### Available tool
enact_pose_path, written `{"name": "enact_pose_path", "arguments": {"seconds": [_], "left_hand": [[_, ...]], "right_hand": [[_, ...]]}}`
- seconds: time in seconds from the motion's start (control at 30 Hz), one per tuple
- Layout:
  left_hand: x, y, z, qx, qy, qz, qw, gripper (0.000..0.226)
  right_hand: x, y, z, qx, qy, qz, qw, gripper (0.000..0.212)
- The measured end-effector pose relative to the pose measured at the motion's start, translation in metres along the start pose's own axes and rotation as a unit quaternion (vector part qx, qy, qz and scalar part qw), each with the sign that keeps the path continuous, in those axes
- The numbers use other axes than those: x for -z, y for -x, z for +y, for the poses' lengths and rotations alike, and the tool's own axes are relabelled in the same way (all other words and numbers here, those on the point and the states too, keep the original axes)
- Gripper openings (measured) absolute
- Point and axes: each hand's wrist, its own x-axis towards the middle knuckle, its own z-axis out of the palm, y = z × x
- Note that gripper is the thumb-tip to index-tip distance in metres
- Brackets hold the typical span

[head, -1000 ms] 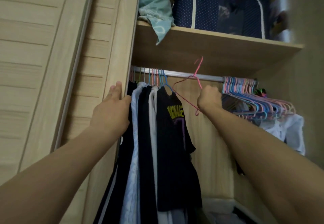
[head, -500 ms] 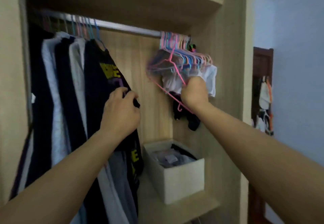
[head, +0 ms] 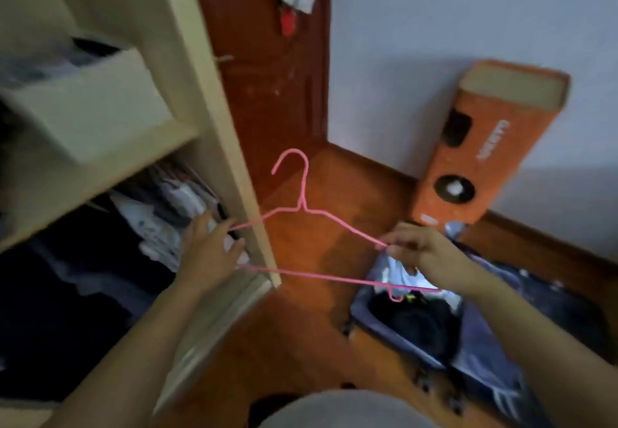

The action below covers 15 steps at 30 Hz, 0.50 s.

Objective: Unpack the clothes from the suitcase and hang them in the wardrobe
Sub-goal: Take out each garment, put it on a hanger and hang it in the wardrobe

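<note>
View swings down from the wardrobe rail to the floor; pink hanger [head: 302,208] now off the rail, held between both hands. Right hand [head: 422,253] pinches its right shoulder wire; left hand [head: 210,253], fingers loosely spread, touches the left end. Open suitcase [head: 481,357] with clothes [head: 418,320] lies on floor [head: 301,337] beside wardrobe [head: 214,119].

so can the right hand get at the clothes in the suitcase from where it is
Probably yes: the right hand hangs above the open suitcase, and nothing covers the clothes. But it pinches the pink hanger, so its grip is taken.
</note>
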Motion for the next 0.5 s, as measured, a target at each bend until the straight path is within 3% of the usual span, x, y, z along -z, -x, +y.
{"name": "enact_pose_path", "arguments": {"seconds": [0.1, 0.2, 0.33, 0.43, 0.5], "left_hand": [[-0.082, 0.016, 0.061, -0.028, 0.04, -0.175, 0.983, 0.016], [-0.138, 0.035, 0.14, -0.081, 0.078, -0.298, 0.948, 0.023], [-0.202, 0.058, 0.234, -0.158, 0.107, -0.445, 0.875, 0.021], [-0.25, 0.069, 0.284, -0.23, 0.092, -0.5, 0.83, 0.026], [-0.282, 0.065, 0.301, -0.245, 0.074, -0.52, 0.815, 0.032]], "right_hand": [[0.059, 0.075, 0.097, -0.12, -0.029, 0.013, 0.992, 0.014], [0.108, 0.149, 0.178, -0.234, -0.033, 0.014, 0.972, 0.026], [0.129, 0.202, 0.207, -0.342, -0.063, -0.035, 0.937, 0.009], [0.119, 0.195, 0.213, -0.364, -0.152, 0.118, 0.911, 0.019], [0.113, 0.189, 0.231, -0.396, -0.141, 0.208, 0.883, 0.028]]}}
